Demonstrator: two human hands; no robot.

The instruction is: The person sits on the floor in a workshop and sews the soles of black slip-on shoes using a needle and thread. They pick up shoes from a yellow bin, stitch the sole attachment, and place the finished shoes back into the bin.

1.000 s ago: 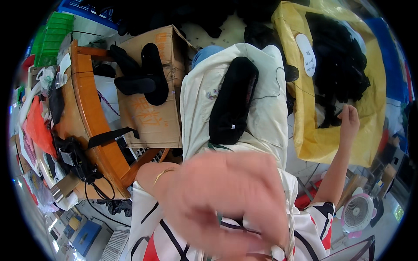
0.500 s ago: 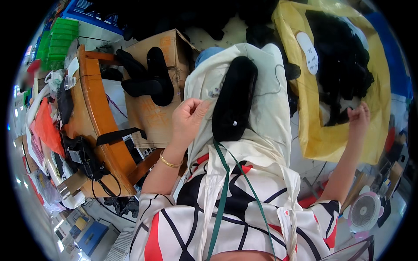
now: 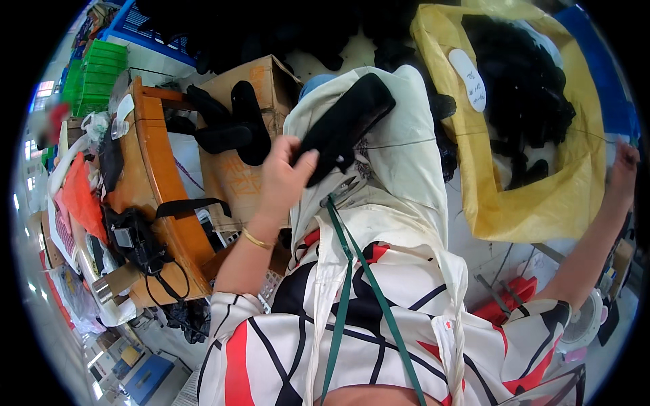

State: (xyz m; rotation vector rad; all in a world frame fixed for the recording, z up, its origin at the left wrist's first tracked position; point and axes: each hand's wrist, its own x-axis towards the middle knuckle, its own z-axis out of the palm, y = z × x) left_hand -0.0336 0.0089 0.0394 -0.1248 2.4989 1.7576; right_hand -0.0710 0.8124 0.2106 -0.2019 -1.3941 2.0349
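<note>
— Over the lap, what can't you make out?
— Plenty. Fingers of the left hand (image 3: 284,177) are closed round the near end of a long black padded piece (image 3: 344,126), which lies slanting on the cream cloth apron (image 3: 399,176); the thumb side is hidden behind the piece. The right hand (image 3: 623,166) sits far right at the rim of a big yellow plastic sack (image 3: 535,210), cut by the picture's edge, so I cannot tell whether it grips anything.
— And inside the sack?
— A dark heap of black pieces (image 3: 521,101), too tangled to tell apart, beside a white oval label (image 3: 472,79).
— What surrounds them?
— To the left, an open brown cardboard box (image 3: 233,179) with two more black pieces (image 3: 233,128) across its top, then a curved orange wooden bench (image 3: 159,203) carrying a black strapped device (image 3: 135,237). Green plastic crates (image 3: 95,78) stand far left. Beyond that the workshop blurs.
</note>
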